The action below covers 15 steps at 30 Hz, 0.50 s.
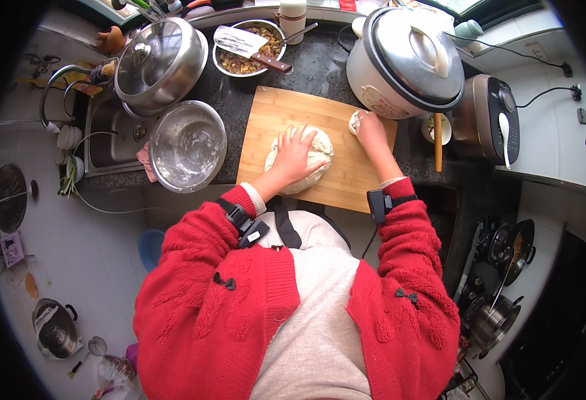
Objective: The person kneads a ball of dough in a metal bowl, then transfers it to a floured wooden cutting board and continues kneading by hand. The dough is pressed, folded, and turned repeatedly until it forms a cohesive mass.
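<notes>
A large lump of pale dough [300, 182] lies on a bamboo cutting board [268, 107]. My left hand [295, 155] rests on top of it with the fingers spread. At the board's right side, my right hand [371, 132] reaches into or over a small white bowl [354, 123] with white stuff in it; its fingers are bent and partly hidden, so what they hold cannot be told. Behind the board stands a bowl of chopped filling [233, 64], with a wooden-handled cleaver [268, 61] and a spoon resting across it.
Left of the board are a floury steel bowl [188, 145], a lidded steel pot [158, 65] and the sink [105, 152]. A large rice cooker [398, 65] stands behind right. A rolling pin [438, 142] lies by a small bowl [445, 132], near another cooker [488, 120].
</notes>
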Tool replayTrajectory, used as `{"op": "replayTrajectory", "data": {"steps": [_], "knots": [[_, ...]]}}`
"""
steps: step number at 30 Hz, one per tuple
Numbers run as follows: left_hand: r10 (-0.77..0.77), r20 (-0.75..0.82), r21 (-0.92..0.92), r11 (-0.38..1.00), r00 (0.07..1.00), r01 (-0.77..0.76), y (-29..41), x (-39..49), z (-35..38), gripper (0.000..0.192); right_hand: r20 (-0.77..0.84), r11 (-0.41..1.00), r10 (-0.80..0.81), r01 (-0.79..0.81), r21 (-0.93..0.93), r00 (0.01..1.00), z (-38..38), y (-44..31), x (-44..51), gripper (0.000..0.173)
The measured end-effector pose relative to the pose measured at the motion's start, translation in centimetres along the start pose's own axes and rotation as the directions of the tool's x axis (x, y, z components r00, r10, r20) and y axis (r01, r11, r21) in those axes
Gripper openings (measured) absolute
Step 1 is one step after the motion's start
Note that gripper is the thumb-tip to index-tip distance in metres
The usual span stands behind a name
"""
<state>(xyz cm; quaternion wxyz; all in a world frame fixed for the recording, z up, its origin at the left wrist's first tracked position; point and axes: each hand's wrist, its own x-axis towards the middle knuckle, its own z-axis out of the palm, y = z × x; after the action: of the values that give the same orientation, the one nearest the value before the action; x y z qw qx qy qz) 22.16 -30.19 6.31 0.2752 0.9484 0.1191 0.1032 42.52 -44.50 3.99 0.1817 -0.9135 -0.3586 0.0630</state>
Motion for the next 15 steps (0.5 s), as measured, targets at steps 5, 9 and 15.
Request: {"op": "replayTrajectory", "data": {"steps": [5,9,15], "knots": [[0.07,0.07,0.037,0.997,0.995,-0.073,0.3,0.8,0.8,0.071,0.03,0.997,0.004,-0.007,0.078,1.0,-0.4,0.4,-0.2,0.016],[0.247,-0.026,-0.076,0.966,0.969,-0.248,-0.1,5.3,2.3,0.07,-0.021,0.99,0.02,-0.017,0.142,1.0,-0.8,1.1,-0.6,0.025],[0.243,0.388,-0.116,0.97,0.889,-0.215,1.8,13.5,4.6,0.082,-0.033,0.914,0.248,-0.223,0.339,0.968,-1.9,2.2,-2.3,0.029]]}}
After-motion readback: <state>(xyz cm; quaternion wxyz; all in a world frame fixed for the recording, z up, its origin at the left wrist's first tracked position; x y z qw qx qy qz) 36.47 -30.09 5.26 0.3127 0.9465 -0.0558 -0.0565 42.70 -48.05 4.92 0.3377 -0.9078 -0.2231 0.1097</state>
